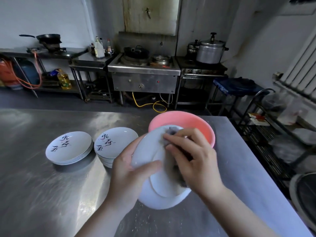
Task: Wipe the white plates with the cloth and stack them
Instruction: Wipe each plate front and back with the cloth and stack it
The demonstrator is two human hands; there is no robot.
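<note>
Hands meet over the near middle of the steel bench (51,194), both forearms rising from the 6 o'clock edge of the view. The left hand (130,173) comes in from 7 o'clock and grips a white plate (164,183) by its left rim: the thumb lies curled over the upturned underside, reaching toward the foot ring, while the remaining fingers are hidden behind the plate. The plate is held tilted off the bench, its underside facing the camera. The right hand (193,161) arrives from 5 o'clock, wrist bent, its fingers (177,139) curled around a bunched grey cloth (171,132) and pressing it onto the plate's upper portion; the cloth is blurred, and a darker part of it shows under the palm.

Just behind the held plate, at 12 o'clock from it, sits a pink plastic basin (186,122), partly covered by the plate's top edge. At 9 to 10 o'clock from the hands two stacks of white plates rest on the bench, both with dark calligraphy on the top plate: the nearer stack (116,144) just beside the left hand, the farther stack (68,147) close beside it. Across the floor at 12 o'clock stands a steel wok stove (143,72), with a large lidded aluminium pot (210,50) at 1 o'clock.
</note>
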